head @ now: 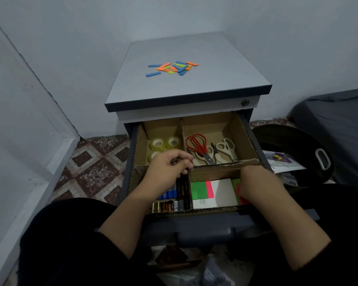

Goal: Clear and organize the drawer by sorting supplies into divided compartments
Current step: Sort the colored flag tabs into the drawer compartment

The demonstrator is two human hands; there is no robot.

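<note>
The drawer [246, 220] is open, with a cardboard divider insert [243, 129] in it. Clear tape rolls [158, 143] fill the back left compartment. Red scissors [196, 143] and white scissors [225, 149] lie in the back right one. Dark pens [182, 187], blue markers and batteries [167, 206] sit front left. My left hand [170, 167] hovers there, its curled fingers pinching the tops of the pens. Green and pink sticky notes [198, 189] and a white pad [223, 193] lie front right. My right hand [254, 182] reaches down into that compartment, fingers hidden.
Several blue, orange and green strips [174, 68] lie scattered on the cabinet top [194, 87]. A black bag [287, 141] with a white handle and loose papers [281, 162] sit on the floor to the right. Walls close in at left and behind.
</note>
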